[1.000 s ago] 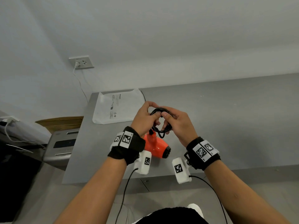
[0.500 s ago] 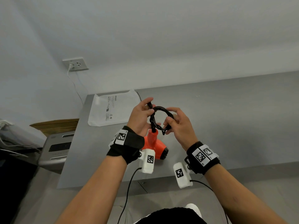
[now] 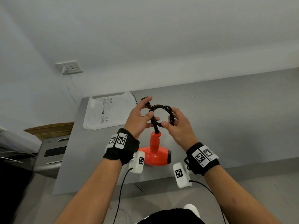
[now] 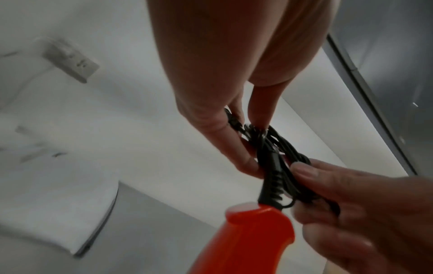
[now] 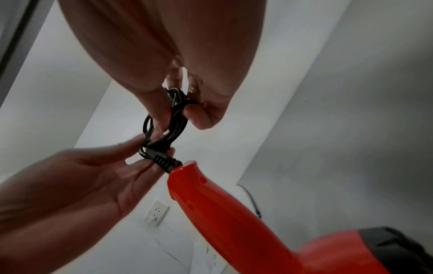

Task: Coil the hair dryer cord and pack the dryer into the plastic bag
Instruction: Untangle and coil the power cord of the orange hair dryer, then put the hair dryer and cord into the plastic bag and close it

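Observation:
An orange hair dryer (image 3: 153,152) with a black nozzle hangs by its handle just above the grey table (image 3: 226,118). Its black cord (image 3: 161,116) is wound into a small ring above the handle. My left hand (image 3: 139,118) pinches the ring's left side near the handle, with the plug end between its upper fingers. My right hand (image 3: 176,125) pinches the ring's right side. In the wrist views the cord (image 4: 276,163) (image 5: 168,129) leaves the orange handle (image 4: 248,237) (image 5: 211,200) through a ribbed sleeve. The white plastic bag (image 3: 108,110) lies flat at the table's far left corner.
A wall socket (image 3: 68,67) with a white cable plugged in sits on the wall at the left. A grey machine (image 3: 51,152) and a cardboard box (image 3: 48,129) stand left of the table. The table's front edge (image 3: 145,183) runs below my wrists.
Both hands have risen a little with the coil, and the dryer has swung so its handle points up. The left hand's fingers have shifted onto the plug end.

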A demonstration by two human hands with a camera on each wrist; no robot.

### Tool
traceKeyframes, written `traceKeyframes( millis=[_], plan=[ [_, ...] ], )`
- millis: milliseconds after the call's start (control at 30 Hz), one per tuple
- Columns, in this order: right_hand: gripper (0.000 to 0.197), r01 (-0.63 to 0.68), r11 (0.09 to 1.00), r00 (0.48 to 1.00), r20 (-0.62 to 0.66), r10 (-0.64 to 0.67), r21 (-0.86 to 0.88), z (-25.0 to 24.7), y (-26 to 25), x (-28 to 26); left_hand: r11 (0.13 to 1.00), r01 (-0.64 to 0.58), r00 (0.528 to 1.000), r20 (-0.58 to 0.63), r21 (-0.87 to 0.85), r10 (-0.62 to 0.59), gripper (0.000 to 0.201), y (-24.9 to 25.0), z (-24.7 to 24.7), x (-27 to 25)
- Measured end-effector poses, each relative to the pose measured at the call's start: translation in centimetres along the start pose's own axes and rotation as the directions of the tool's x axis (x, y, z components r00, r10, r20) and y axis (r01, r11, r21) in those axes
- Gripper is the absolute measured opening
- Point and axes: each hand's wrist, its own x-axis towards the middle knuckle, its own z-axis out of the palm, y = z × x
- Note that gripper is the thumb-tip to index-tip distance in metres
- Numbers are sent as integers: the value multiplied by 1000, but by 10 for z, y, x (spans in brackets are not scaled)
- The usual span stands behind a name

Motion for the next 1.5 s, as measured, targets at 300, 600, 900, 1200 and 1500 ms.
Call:
traceKeyframes(
  millis=[300, 600, 900, 1200, 1500],
  plan=[
    [71, 217, 845, 968, -4, -251, -488, -2, 6, -10, 971, -107, 993, -25, 215, 115, 48, 0, 9, 8],
    [11, -71, 933, 989, -150, 18, -352, -12, 25, 0, 945, -106, 991, 111, 308, 75, 83, -27, 40, -5],
    [9, -528, 835, 767, -335, 547, 154, -81, 153, 12, 352, -29, 956, 128, 936, -264, 87, -131, 54, -68],
    [19, -573, 756, 704, -281, 652, 316, -87, 161, -10, 460, -8, 942, 161, 888, -293, 109, -157, 50, -53],
    [37, -512, 655, 845, -187, 501, -556, -104, 153, -22, 530, 9, 956, 147, 848, -252, 101, -155, 34, -22]
  ],
)
